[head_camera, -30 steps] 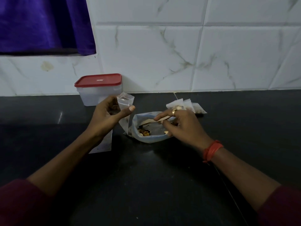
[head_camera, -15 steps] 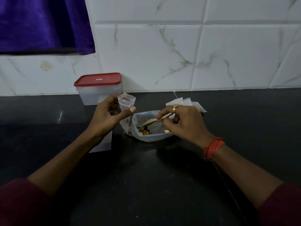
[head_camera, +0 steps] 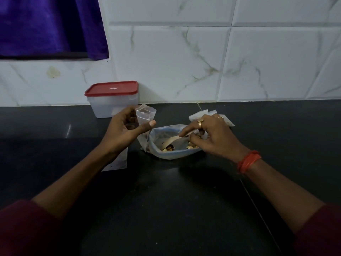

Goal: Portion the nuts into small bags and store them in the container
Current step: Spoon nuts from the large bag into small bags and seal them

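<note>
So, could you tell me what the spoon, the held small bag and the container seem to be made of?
The spoon: probably pale matt wood, flat and tan, possibly plastic. The small bag: thin clear plastic, see-through and creased. The container: frosted translucent plastic; its lid opaque red plastic, smooth with a dull sheen.

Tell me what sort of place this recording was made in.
Probably a home kitchen: a dark polished counter runs along white marble-patterned wall tiles, with a red-lidded food container against the wall and an open bag of nuts on the counter.
</note>
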Motion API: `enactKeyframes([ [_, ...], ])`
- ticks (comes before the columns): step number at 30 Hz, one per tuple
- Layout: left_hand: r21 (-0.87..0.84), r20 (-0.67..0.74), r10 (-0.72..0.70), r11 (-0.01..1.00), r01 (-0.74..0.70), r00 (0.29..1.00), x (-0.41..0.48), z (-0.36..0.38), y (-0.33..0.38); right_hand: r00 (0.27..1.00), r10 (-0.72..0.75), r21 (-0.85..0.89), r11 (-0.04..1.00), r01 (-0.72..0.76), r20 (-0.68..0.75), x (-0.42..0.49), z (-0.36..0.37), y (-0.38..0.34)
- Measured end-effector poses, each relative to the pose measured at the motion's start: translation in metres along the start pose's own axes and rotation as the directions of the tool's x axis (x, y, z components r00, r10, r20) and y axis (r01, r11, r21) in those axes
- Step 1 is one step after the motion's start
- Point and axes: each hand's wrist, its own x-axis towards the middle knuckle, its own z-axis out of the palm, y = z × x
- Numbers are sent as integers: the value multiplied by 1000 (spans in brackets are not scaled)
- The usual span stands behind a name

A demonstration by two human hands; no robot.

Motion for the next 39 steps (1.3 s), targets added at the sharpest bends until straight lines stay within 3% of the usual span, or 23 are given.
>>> enactKeyframes([
  [6, 2, 15, 15, 1000, -15, 1000, 1, 1, 0, 997, -43, 12, 999, 43, 61, -1, 6, -2],
  [13, 53, 88, 38, 998, -42, 995, -2, 2, -1, 990, 85, -8, 996, -86, -115, -1, 3, 2],
  [20, 73, 136, 72, 994, -82, 988, -4, 3, 0, 994, 110, -26, 994, -109, 25, -5, 7, -1],
  [24, 93, 145, 74, 992, -89, 987, -3, 2, -2, 988, 131, 16, 991, -130, -77, -3, 4, 5],
  [29, 108, 150, 72, 990, -89, 986, -2, 1, -4, 968, 130, -114, 981, -157, -216, -2, 2, 7],
  [33, 105, 174, 69, 991, -88, 982, -2, 1, -5, 981, 114, -171, 975, -141, -159, -4, 1, 11],
  [39, 149, 184, 79, 983, -107, 980, -1, 1, -6, 978, 205, 17, 979, -204, -32, -3, 1, 10],
])
